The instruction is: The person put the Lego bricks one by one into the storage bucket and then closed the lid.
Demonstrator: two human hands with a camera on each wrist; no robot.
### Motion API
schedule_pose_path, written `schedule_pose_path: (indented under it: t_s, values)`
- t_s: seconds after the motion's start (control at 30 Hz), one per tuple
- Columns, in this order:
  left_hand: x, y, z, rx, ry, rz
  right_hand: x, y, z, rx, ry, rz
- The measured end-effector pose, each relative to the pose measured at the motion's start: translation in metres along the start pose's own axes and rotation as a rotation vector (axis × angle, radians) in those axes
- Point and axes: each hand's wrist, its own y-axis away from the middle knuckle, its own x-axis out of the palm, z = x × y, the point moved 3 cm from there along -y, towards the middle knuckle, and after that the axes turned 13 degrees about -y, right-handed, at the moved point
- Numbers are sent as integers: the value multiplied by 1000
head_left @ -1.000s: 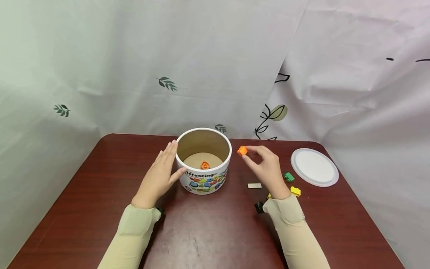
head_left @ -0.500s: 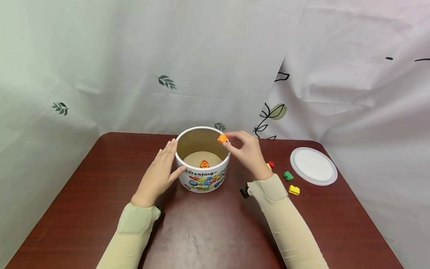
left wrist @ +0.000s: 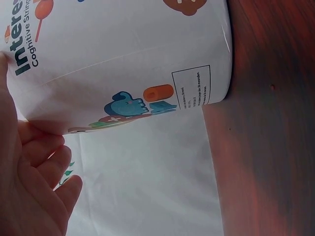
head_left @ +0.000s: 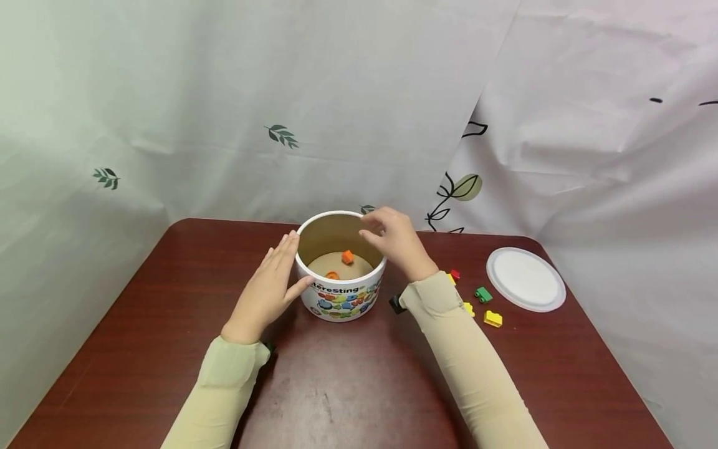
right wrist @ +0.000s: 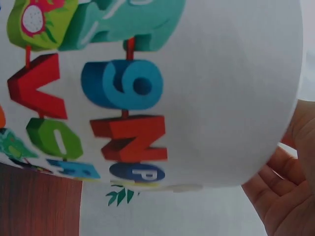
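Note:
A round white tub (head_left: 343, 307) with colourful printed letters stands on the table. My left hand (head_left: 262, 292) rests against its left side, fingers stretched along the wall and thumb at the front. In the left wrist view the fingers (left wrist: 55, 164) lie by the printed wall. Over the right rim is my right hand (head_left: 397, 242), thumb and fingers apart and holding nothing. On the tub's floor lie an orange building block (head_left: 348, 257) and a round orange piece (head_left: 332, 275), the latter partly hidden by the front rim. The right wrist view is mostly filled by the tub's side (right wrist: 221, 98).
Right of the right forearm lie a green block (head_left: 483, 295), a yellow block (head_left: 493, 318), a red piece (head_left: 455, 274) and more yellow pieces partly behind the sleeve. A white round lid (head_left: 526, 279) lies at the table's right edge. A pale cloth hangs behind the table.
My right hand has moved left to the tub's rim and let go of the orange block, which now lies inside. The round orange piece has shifted slightly. My left hand stays put.

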Motion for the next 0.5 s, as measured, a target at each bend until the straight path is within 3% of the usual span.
schedule_pose_path:
  t_s: [0.3, 0.5]
  values:
    - [0, 0, 0, -1, 4, 0, -22, 23, -4, -54, -31, -90]
    - [0, -1, -1, -4, 5, 15, -33, 48, -8, -1, -30, -19]
